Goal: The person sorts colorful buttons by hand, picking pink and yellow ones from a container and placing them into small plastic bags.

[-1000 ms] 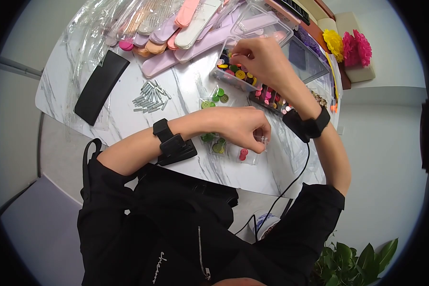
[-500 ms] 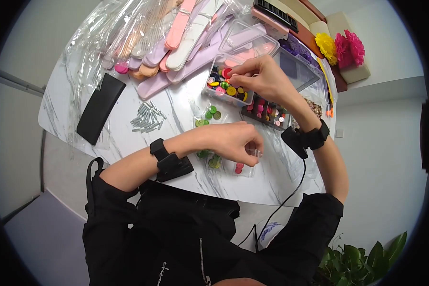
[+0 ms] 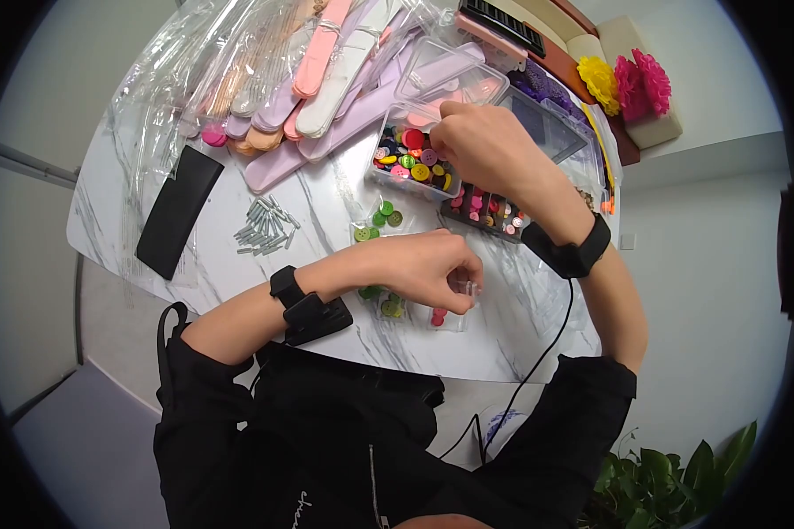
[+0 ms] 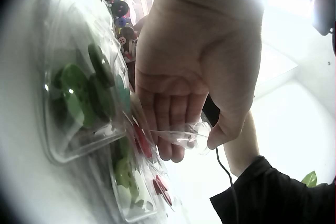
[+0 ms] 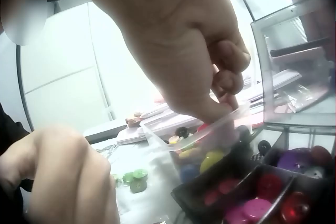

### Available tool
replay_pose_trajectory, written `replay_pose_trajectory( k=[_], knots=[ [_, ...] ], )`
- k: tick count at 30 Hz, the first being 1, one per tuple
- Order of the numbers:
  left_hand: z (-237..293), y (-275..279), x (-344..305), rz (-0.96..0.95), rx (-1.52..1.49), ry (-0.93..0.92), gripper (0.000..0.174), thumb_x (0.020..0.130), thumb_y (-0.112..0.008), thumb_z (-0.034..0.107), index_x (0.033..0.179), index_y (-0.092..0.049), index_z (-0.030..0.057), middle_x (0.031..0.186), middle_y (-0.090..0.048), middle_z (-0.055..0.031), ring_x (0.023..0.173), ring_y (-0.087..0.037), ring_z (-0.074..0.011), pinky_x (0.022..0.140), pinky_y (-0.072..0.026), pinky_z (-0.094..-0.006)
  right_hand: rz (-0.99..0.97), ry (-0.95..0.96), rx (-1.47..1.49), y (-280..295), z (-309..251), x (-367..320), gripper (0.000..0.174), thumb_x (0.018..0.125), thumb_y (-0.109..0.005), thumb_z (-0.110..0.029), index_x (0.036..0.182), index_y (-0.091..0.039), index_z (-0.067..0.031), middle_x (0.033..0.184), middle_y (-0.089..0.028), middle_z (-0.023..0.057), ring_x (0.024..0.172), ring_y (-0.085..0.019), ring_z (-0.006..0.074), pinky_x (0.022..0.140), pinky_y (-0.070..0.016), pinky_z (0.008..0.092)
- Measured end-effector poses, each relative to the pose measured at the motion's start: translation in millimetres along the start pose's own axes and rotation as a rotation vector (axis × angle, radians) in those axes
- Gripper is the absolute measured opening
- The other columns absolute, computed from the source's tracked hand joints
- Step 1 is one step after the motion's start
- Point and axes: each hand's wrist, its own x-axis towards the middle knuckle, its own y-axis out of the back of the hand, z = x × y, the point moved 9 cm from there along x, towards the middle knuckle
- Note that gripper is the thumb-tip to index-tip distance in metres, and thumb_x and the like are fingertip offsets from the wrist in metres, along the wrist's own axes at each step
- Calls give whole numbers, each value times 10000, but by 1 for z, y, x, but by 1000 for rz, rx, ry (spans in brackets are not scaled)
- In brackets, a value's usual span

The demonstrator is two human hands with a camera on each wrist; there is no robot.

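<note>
My left hand (image 3: 428,269) pinches the upper edge of a small clear plastic bag (image 4: 197,137) between thumb and fingers. Red buttons (image 3: 438,316) lie inside that bag, low over the table's near side. My right hand (image 3: 490,150) is at the right side of a clear plastic box (image 3: 415,187) full of mixed buttons (image 3: 406,161). In the right wrist view its thumb and forefinger reach down behind the box wall (image 5: 157,140), other fingers curled; I cannot tell whether they hold a button. Clear bags of green buttons (image 3: 363,234) lie beside my left hand.
A dark compartment box (image 3: 503,231) of pink and red buttons adjoins the clear box. Grey metal pins (image 3: 266,227) and a black flat case (image 3: 178,212) lie to the left. Nail files (image 3: 344,79) in plastic are piled at the back. A black cable (image 3: 547,335) runs from my right wrist.
My right hand has shifted within the box area, its fingertips now lower and nearer the right rim. My left hand keeps its pinch on the bag. The head view has tilted slightly.
</note>
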Motion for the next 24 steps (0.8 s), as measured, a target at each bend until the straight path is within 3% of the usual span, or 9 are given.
replay_pose_trajectory(
  k=[4, 7, 12, 16, 19, 24],
  knots=[
    [-2, -1, 1, 12, -5, -31, 311, 772, -637, 177, 955, -650, -74, 717, -671, -123, 649, -626, -182, 652, -500, -298, -18, 1, -172, -1, -12, 2, 103, 775, -636, -69, 837, -717, -77, 830, -623, 100, 812, -628, 303, 712, -498, 405],
    [-2, -1, 1, -3, 4, -5, 347, 739, -621, 166, 964, -644, -98, 700, -702, -114, 691, -688, -199, 709, -526, -290, -195, 80, -74, -19, -19, 1, 112, 760, -648, -79, 841, -725, -85, 834, -627, 88, 798, -635, 300, 696, -502, 413],
    [0, 0, 1, 4, 31, -25, 342, 741, -617, 165, 963, -647, -93, 696, -701, -115, 688, -688, -196, 707, -527, -288, -13, 93, 82, 1, -15, 3, 136, 734, -644, -60, 832, -733, -91, 838, -635, 90, 793, -639, 305, 677, -507, 415],
    [0, -2, 1, -1, 19, -26, 318, 770, -631, 186, 941, -652, -81, 717, -669, -140, 654, -634, -196, 649, -501, -311, -59, 95, 131, -1, -9, 3, 138, 712, -639, -51, 807, -733, -84, 807, -652, 113, 775, -646, 318, 663, -511, 418],
    [-1, -2, 1, 13, 14, -40, 320, 770, -635, 189, 940, -652, -81, 710, -666, -142, 650, -634, -197, 644, -499, -311, -216, 59, -22, -14, -12, 5, 120, 710, -634, -58, 785, -726, -69, 772, -664, 140, 762, -651, 330, 670, -517, 417],
    [2, 0, -1, 18, 22, -35, 321, 771, -636, 191, 940, -652, -81, 703, -664, -144, 646, -633, -205, 647, -501, -313, -219, 89, -36, -18, -21, 8, 102, 710, -631, -69, 767, -714, -52, 748, -667, 159, 750, -656, 337, 673, -522, 423]
  ],
)
